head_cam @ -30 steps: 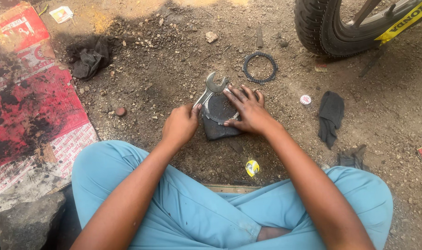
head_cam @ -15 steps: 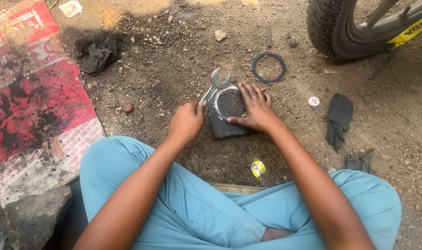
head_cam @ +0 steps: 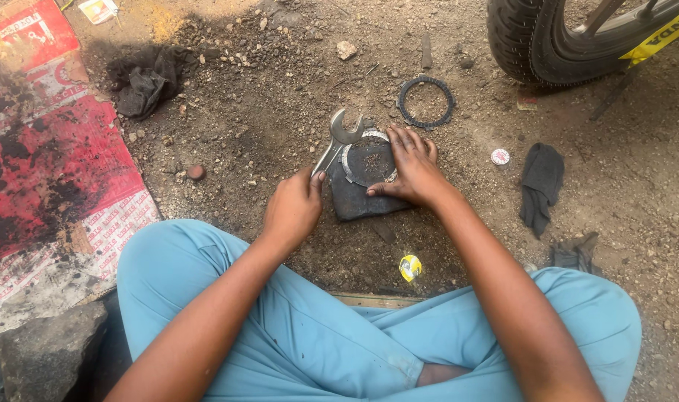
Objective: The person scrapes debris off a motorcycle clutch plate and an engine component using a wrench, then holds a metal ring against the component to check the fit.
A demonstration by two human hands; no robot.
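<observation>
While the left hand (head_cam: 293, 208) grips the open-ended spanner (head_cam: 338, 141) and the right hand (head_cam: 411, 170) lies flat, pressing the round toothed plate (head_cam: 369, 159) onto a dark pad (head_cam: 358, 197) on the gritty ground (head_cam: 265, 112), grit could foul the plate.

round metal disc (head_cam: 369, 160) flat on dark pad (head_cam: 362, 197), open-end spanner (head_cam: 338, 138) alongside

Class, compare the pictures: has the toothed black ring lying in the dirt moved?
No. The toothed black ring keeps its spot beside the motorcycle tyre; only the camera shifted.
</observation>
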